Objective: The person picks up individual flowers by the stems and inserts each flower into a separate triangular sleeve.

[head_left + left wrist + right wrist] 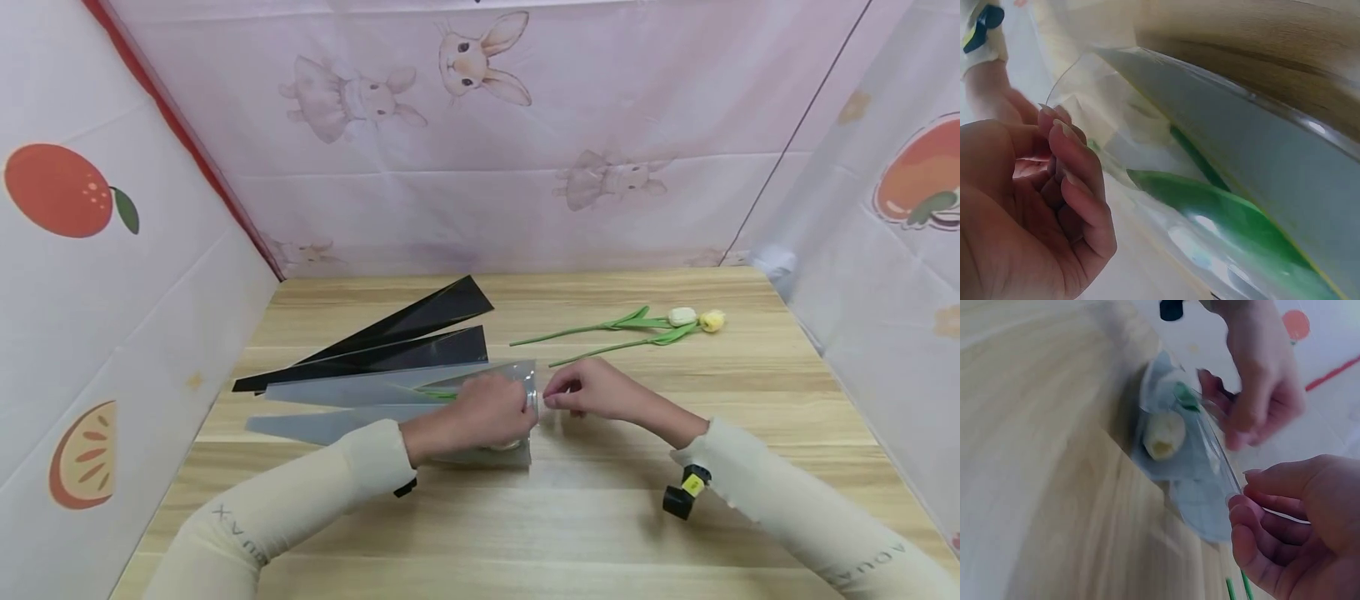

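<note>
A clear-fronted flower sleeve with a grey back lies on the table, its wide end to the right. Inside it are a cream tulip and a green leaf, seen through the film. My left hand lies over the sleeve's wide end and pinches the film edge between thumb and fingers. Facing it from the right, my right hand holds thumb and forefinger together at the same film edge, as the right wrist view shows. In the head view, the left hand hides part of the tulip.
Another grey sleeve lies partly under this one. Two black sleeves fan out behind. At the back right lie a white tulip and a yellow tulip with green stems. Printed cloth walls enclose the wooden table.
</note>
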### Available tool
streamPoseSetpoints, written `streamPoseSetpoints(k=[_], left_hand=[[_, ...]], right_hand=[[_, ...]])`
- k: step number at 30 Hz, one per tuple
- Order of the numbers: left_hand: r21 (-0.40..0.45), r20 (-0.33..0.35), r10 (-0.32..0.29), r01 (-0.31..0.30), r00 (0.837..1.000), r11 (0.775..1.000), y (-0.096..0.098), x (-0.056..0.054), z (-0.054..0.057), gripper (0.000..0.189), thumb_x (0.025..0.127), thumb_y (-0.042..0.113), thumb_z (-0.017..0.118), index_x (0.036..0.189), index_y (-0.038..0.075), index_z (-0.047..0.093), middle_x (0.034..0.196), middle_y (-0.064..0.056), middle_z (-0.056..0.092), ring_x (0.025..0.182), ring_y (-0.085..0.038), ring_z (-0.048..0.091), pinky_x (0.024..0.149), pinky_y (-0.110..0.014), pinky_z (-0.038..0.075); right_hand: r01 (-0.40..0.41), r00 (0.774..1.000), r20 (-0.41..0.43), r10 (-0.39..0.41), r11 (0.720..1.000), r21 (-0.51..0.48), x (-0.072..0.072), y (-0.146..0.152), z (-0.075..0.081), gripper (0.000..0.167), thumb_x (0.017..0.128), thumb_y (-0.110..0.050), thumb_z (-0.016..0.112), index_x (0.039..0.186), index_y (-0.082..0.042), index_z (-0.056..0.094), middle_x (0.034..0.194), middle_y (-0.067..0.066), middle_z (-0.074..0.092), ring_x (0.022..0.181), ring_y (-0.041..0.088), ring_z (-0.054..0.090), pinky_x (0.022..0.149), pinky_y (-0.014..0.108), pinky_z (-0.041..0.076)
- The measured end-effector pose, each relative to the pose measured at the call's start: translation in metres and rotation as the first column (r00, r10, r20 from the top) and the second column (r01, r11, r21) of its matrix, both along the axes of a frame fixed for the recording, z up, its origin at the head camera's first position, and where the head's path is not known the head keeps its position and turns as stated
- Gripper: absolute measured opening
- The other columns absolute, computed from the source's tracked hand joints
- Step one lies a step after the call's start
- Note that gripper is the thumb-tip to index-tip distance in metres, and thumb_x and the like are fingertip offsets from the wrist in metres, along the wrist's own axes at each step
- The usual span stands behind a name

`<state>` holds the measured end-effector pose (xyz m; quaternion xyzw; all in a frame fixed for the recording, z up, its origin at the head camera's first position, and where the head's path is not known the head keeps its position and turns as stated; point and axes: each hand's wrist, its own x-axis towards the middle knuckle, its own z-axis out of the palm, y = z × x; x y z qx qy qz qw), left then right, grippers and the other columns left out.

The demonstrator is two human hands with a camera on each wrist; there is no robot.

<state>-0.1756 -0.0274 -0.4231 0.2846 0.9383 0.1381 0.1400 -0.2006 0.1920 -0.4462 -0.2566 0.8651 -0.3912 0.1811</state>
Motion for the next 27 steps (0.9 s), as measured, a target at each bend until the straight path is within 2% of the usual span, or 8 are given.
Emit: streamPoseSetpoints(k=[3, 8, 12, 17, 22, 24, 27], left_hand=[[-0.016, -0.002, -0.038, 0.038, 0.999, 0.999, 0.001, 0.000, -0.005, 0.049, 0.097, 0.026, 0.057, 0.051, 0.022, 0.042, 0.046, 0.011, 0.031, 0.043, -0.008, 0.034, 0.043, -0.026, 0.028], [-0.072, -0.015, -0.047, 0.046, 0.999, 0.996, 0.005, -0.001, -0.010, 0.048, 0.096, 0.026, 0.058, 0.051, 0.022, 0.041, 0.047, 0.011, 0.030, 0.043, -0.008, 0.034, 0.041, -0.027, 0.030], [-0.109, -0.056, -0.042, 0.036, 0.998, 0.993, 0.006, -0.003, -0.009, 0.052, 0.098, 0.028, 0.057, 0.049, 0.022, 0.040, 0.046, 0.011, 0.029, 0.043, -0.008, 0.034, 0.040, -0.027, 0.029], [-0.078, -0.072, -0.059, 0.053, 0.996, 0.996, 0.011, -0.012, -0.002, 0.053, 0.099, 0.028, 0.055, 0.050, 0.023, 0.037, 0.046, 0.012, 0.027, 0.043, -0.007, 0.029, 0.041, -0.024, 0.023], [-0.005, -0.098, -0.031, 0.030, 0.995, 1.000, 0.006, -0.032, 0.006, 0.052, 0.100, 0.027, 0.052, 0.052, 0.023, 0.035, 0.046, 0.012, 0.025, 0.043, -0.007, 0.021, 0.041, -0.024, 0.015], [0.023, -0.113, 0.006, -0.004, 0.994, 1.000, -0.002, -0.044, 0.007, 0.050, 0.100, 0.025, 0.051, 0.053, 0.023, 0.033, 0.047, 0.011, 0.022, 0.044, -0.007, 0.016, 0.042, -0.024, 0.012], [0.048, -0.101, 0.071, -0.067, 0.992, 0.997, -0.016, -0.063, 0.006, 0.048, 0.100, 0.021, 0.050, 0.055, 0.022, 0.032, 0.050, 0.009, 0.020, 0.047, -0.009, 0.012, 0.045, -0.026, 0.012]], right_hand=[[0.043, 0.999, 0.012, -0.043, 0.999, 0.001, -0.005, 0.011, 0.001, 0.020, 0.097, -0.020, 0.072, 0.105, -0.003, 0.078, 0.087, 0.016, 0.077, 0.062, 0.017, 0.066, 0.059, 0.031, 0.056], [0.112, 0.994, 0.018, -0.112, 0.994, 0.018, -0.014, 0.027, 0.002, 0.024, 0.098, -0.021, 0.071, 0.110, -0.001, 0.077, 0.089, 0.017, 0.077, 0.066, 0.020, 0.068, 0.065, 0.041, 0.060], [0.161, 0.987, 0.022, -0.162, 0.987, 0.024, -0.020, 0.039, 0.003, 0.026, 0.099, -0.022, 0.069, 0.113, -0.001, 0.076, 0.091, 0.018, 0.076, 0.069, 0.017, 0.067, 0.066, 0.036, 0.060], [0.225, 0.974, 0.012, -0.225, 0.974, 0.039, -0.025, 0.060, 0.002, 0.029, 0.101, -0.025, 0.067, 0.116, -0.001, 0.075, 0.098, 0.018, 0.077, 0.074, 0.019, 0.069, 0.068, 0.036, 0.061], [0.307, 0.951, 0.032, -0.309, 0.951, 0.043, -0.030, 0.077, 0.002, 0.030, 0.101, -0.021, 0.065, 0.120, 0.002, 0.072, 0.107, 0.019, 0.077, 0.082, 0.027, 0.073, 0.072, 0.036, 0.061], [0.341, 0.938, 0.046, -0.343, 0.939, 0.040, -0.034, 0.081, 0.002, 0.031, 0.101, -0.021, 0.065, 0.121, 0.002, 0.071, 0.109, 0.019, 0.076, 0.084, 0.030, 0.074, 0.073, 0.036, 0.062], [0.384, 0.921, 0.056, -0.384, 0.923, 0.026, -0.041, 0.087, 0.000, 0.033, 0.102, -0.021, 0.064, 0.123, 0.003, 0.070, 0.110, 0.022, 0.076, 0.084, 0.030, 0.074, 0.075, 0.038, 0.063]])
